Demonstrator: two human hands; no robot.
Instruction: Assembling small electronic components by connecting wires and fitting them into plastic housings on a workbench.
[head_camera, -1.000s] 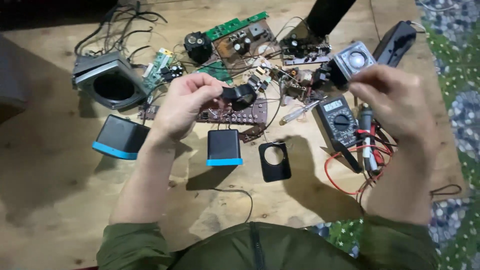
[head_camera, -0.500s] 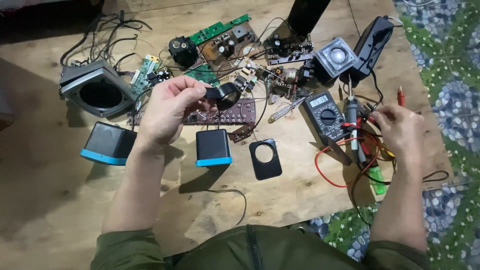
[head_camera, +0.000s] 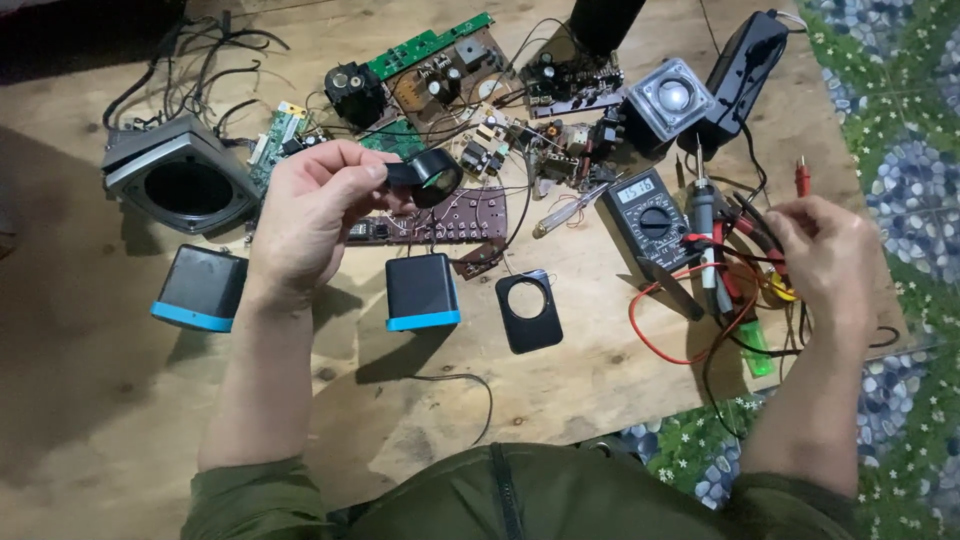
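Head view. The left hand (head_camera: 315, 215) is holding a small black speaker driver (head_camera: 432, 180) pinched between thumb and fingertips, raised above the brown circuit board (head_camera: 440, 215) that is lying just beyond the wrist. The driver's thin wires are trailing down toward that board.

The right hand (head_camera: 825, 262) is now lying low at the far right of the worktop (head_camera: 120, 420), where a second ago it was raised over the multimeter (head_camera: 650, 208). Its fingers are curling narrowly around the red and black test leads (head_camera: 740, 235); whether they are truly gripping a lead cannot be told from this view. A soldering iron (head_camera: 703, 230) is lying just inside that hand, between it and the multimeter, which is now uncovered.

Judging from this shift, the driver is staying presented in the left hand while the right hand is gathering probing gear, so a measurement appears to be under preparation rather than under way.

Below the left hand, a black cube speaker with a blue base (head_camera: 422, 292) is standing on the worktop, with a black front plate (head_camera: 528, 310) beside it.
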